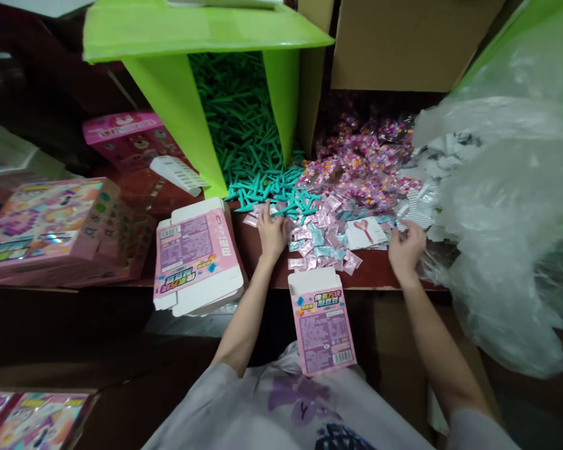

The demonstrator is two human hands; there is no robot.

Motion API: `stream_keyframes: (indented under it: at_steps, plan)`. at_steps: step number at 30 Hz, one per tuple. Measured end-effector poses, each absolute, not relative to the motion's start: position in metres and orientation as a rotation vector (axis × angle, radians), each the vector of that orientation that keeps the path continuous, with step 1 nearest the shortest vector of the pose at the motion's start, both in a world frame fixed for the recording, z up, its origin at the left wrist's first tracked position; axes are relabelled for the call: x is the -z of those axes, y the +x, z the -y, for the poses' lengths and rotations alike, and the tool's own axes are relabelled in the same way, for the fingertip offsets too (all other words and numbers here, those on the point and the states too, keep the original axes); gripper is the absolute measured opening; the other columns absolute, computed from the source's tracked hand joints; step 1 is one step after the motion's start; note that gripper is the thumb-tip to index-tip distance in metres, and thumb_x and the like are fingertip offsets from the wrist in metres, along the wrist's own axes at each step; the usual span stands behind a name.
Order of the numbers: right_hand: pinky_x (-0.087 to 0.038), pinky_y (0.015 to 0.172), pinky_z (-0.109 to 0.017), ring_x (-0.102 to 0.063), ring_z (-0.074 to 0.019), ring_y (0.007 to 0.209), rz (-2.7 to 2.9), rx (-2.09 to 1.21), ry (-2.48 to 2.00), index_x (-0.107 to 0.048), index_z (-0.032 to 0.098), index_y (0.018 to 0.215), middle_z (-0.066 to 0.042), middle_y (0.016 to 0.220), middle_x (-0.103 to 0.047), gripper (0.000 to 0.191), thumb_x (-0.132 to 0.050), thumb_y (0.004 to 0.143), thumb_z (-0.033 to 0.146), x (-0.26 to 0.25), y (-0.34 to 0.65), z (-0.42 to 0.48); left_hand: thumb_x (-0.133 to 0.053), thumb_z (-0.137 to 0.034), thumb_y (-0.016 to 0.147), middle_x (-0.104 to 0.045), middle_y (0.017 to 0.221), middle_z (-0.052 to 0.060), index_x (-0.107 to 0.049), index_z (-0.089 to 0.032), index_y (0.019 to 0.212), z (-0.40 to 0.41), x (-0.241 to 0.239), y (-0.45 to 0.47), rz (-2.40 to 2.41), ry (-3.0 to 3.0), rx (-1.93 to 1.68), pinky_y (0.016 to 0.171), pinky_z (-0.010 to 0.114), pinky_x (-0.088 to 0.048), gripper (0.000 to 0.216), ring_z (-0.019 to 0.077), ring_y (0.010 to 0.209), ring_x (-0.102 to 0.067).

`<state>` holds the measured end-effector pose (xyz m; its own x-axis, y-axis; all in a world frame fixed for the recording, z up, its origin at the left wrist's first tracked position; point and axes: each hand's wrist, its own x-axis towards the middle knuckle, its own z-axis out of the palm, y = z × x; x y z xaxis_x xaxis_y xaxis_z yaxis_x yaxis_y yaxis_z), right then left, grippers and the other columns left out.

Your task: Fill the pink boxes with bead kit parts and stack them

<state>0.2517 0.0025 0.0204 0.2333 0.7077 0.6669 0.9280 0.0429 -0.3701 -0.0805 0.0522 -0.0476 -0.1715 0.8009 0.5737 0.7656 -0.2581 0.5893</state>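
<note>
My left hand [272, 236] rests at the front edge of a spill of teal plastic sticks [263, 187], fingers apart and touching the sticks and small pink sachets [304, 247]. My right hand [407, 249] has its fingers bent inward beside striped white paper slips [415, 211]; what they grip, if anything, cannot be made out. Between the hands lie pink and light-blue sachets and a white leaflet [366, 234] with a printed picture. An upright pink-and-purple carton [323, 325], its top flap raised, leans at the table edge against my shirt.
Flat pink cartons [197, 253] are stacked left of my left arm. Finished-looking boxes [42, 225] stand farther left. Behind are a bright green box [164, 106] holding teal sticks and bags of coloured beads [366, 156]. Clear plastic bagging [507, 206] hangs over the right edge.
</note>
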Motion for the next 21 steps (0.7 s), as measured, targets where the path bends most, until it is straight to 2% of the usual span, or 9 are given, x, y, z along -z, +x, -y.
stream_keyframes:
  at_steps: [2, 4, 7, 11, 15, 18, 20, 21]
  plan:
    - [-0.035, 0.096, -0.047, -0.046, -0.0309, 0.112, 1.413, 0.462, -1.902, -0.051, 0.008, 0.120, -0.020, 0.119, -0.055, 0.048, -0.058, 0.082, 0.037, -0.034, 0.276, -0.042, -0.046, -0.020, 0.089, -0.058, 0.109, 0.014, -0.065, -0.015, 0.079, -0.073, 0.047, -0.083, -1.825, 1.982, -1.365, 0.096, 0.044, -0.041, 0.021, 0.0264, 0.108, -0.053]
    - [-0.033, 0.095, -0.049, -0.044, -0.0331, 0.113, 1.430, 0.501, -2.045, -0.047, 0.008, 0.125, -0.022, 0.123, -0.052, 0.059, -0.062, 0.078, 0.039, -0.042, 0.292, -0.071, -0.044, -0.018, 0.089, -0.059, 0.100, 0.013, -0.065, -0.014, 0.081, -0.080, 0.046, -0.086, -1.766, 1.947, -1.342, 0.090, 0.038, -0.044, 0.023, 0.0229, 0.098, -0.057]
    - [-0.032, 0.093, -0.050, -0.045, -0.0322, 0.108, 1.516, 0.472, -2.110, -0.052, 0.009, 0.118, -0.020, 0.116, -0.056, 0.048, -0.059, 0.078, 0.034, -0.041, 0.303, -0.097, -0.045, -0.020, 0.090, -0.060, 0.098, 0.011, -0.065, -0.015, 0.085, -0.056, 0.042, -0.088, -1.747, 1.896, -1.502, 0.087, 0.034, -0.045, 0.021, 0.0209, 0.096, -0.057]
    - [-0.032, 0.094, -0.050, -0.046, -0.0309, 0.103, 1.472, 0.429, -2.097, -0.054, 0.008, 0.116, -0.019, 0.111, -0.058, 0.050, -0.059, 0.070, 0.027, -0.038, 0.316, -0.112, -0.047, -0.022, 0.092, -0.066, 0.084, 0.006, -0.065, -0.017, 0.086, 0.018, 0.037, -0.077, -1.636, 1.868, -1.656, 0.077, 0.029, -0.043, 0.020, 0.0164, 0.082, -0.060]
    - [-0.026, 0.099, -0.052, -0.044, -0.0317, 0.108, 1.515, 0.554, -2.044, -0.061, 0.008, 0.106, -0.019, 0.111, -0.059, 0.036, -0.048, 0.078, 0.025, -0.049, 0.322, -0.118, -0.053, -0.020, 0.090, -0.071, 0.081, 0.001, -0.068, -0.021, 0.092, 0.068, 0.040, -0.059, -1.435, 2.213, -1.440, 0.083, 0.036, -0.034, 0.015, 0.0163, 0.083, -0.061]
    - [-0.023, 0.103, -0.047, -0.045, -0.0277, 0.111, 1.814, 0.740, -1.852, -0.057, 0.007, 0.115, -0.018, 0.111, -0.060, 0.039, -0.038, 0.083, 0.018, -0.059, 0.304, -0.117, -0.051, -0.017, 0.090, -0.071, 0.084, 0.003, -0.063, -0.022, 0.113, 0.076, 0.044, -0.057, -1.269, 2.395, -1.236, 0.083, 0.037, -0.031, 0.026, 0.0163, 0.086, -0.060]
    - [-0.025, 0.101, -0.047, -0.049, -0.0280, 0.106, 2.011, 0.784, -1.808, -0.055, 0.006, 0.119, -0.018, 0.107, -0.062, 0.041, -0.042, 0.085, 0.025, -0.064, 0.286, -0.120, -0.050, -0.017, 0.090, -0.071, 0.089, 0.005, -0.056, -0.019, 0.123, 0.076, 0.046, -0.061, -1.227, 2.416, -1.170, 0.082, 0.037, -0.030, 0.033, 0.0155, 0.084, -0.060]
    - [-0.026, 0.099, -0.048, -0.051, -0.0289, 0.102, 2.051, 0.783, -1.845, -0.056, 0.006, 0.118, -0.018, 0.104, -0.063, 0.043, -0.046, 0.085, 0.031, -0.067, 0.278, -0.124, -0.050, -0.018, 0.091, -0.071, 0.091, 0.006, -0.057, -0.018, 0.122, 0.076, 0.046, -0.063, -1.227, 2.410, -1.147, 0.082, 0.037, -0.030, 0.032, 0.0154, 0.085, -0.060]
